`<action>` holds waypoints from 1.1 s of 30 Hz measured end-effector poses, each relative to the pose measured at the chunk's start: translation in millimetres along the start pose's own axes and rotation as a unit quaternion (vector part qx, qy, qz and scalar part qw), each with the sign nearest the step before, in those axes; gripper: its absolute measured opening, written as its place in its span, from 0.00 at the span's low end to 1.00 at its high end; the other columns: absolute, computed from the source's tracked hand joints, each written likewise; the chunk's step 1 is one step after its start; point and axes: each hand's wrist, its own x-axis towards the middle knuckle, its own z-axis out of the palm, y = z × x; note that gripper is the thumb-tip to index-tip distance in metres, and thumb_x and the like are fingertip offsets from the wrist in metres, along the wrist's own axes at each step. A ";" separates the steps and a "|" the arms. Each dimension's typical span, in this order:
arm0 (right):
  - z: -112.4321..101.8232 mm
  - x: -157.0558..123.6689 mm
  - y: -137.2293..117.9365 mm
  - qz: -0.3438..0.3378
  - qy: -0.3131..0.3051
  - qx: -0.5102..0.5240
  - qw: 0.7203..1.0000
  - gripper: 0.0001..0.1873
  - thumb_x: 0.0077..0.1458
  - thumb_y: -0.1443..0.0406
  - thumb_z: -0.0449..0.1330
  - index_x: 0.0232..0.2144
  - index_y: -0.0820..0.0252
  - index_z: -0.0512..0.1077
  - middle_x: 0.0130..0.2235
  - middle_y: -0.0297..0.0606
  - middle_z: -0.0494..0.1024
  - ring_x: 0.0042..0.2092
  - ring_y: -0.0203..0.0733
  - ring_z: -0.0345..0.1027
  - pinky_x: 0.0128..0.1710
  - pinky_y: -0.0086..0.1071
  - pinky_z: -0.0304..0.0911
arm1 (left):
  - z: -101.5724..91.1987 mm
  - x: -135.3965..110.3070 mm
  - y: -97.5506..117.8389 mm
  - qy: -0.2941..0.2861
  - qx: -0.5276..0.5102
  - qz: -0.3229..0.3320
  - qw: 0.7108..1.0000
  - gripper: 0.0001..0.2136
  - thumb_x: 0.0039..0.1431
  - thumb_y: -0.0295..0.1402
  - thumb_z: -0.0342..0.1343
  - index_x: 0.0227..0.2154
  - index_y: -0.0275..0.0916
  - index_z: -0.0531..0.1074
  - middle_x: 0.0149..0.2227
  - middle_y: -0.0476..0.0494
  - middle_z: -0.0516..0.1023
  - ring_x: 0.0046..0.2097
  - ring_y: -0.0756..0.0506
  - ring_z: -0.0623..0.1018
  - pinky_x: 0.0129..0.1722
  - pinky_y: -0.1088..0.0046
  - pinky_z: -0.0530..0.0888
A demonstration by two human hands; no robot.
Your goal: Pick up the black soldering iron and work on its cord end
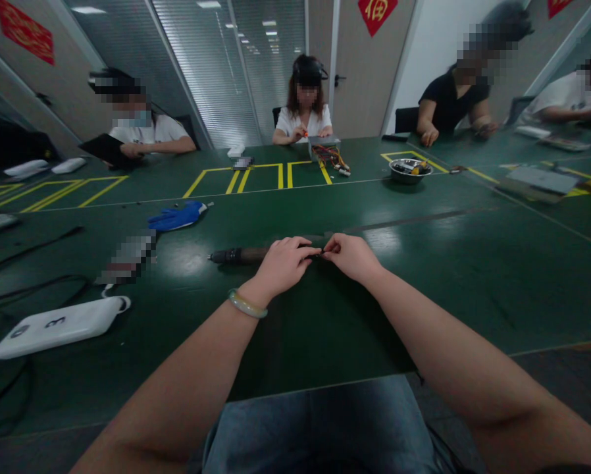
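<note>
A dark rod-shaped tool lies on the green table in front of me, its tip pointing left. My left hand, with a pale bangle on the wrist, is curled over the tool's right end. Beside it, my right hand pinches something small and dark at the same spot. The fingertips of both hands almost touch. What the right fingers pinch is too small to make out.
A blue glove lies to the left, and a white pack marked 3 sits nearer with black cables. A metal bowl and a wired metal box stand farther off. Several people sit around the table.
</note>
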 end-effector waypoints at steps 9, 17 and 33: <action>4.7 4.4 2.5 -0.016 -0.025 -0.023 0.999 0.12 0.56 0.63 0.63 0.44 0.52 0.77 0.34 0.32 0.77 0.36 0.36 0.69 0.34 0.27 0.58 | 1.1 0.1 -0.2 0.007 -0.004 -0.001 1.000 0.16 0.64 0.32 0.51 0.53 0.50 0.71 0.54 0.45 0.71 0.54 0.40 0.70 0.53 0.55 0.67; 3.2 3.5 -0.4 -0.012 -0.009 -0.046 0.999 0.06 0.56 0.62 0.62 0.37 0.53 0.78 0.32 0.31 0.77 0.34 0.37 0.69 0.31 0.28 0.56 | -3.8 -4.1 9.4 0.044 -0.011 0.008 0.999 0.21 0.62 0.30 0.52 0.57 0.49 0.66 0.55 0.44 0.69 0.57 0.40 0.67 0.56 0.54 0.65; 1.3 5.5 1.8 0.037 0.007 -0.115 0.993 0.09 0.58 0.61 0.60 0.41 0.52 0.78 0.35 0.34 0.78 0.37 0.41 0.70 0.35 0.31 0.59 | -7.7 -10.1 19.8 -0.181 -0.259 0.119 0.941 0.09 0.54 0.23 0.50 0.30 0.38 0.75 0.35 0.51 0.77 0.37 0.50 0.74 0.40 0.76 0.68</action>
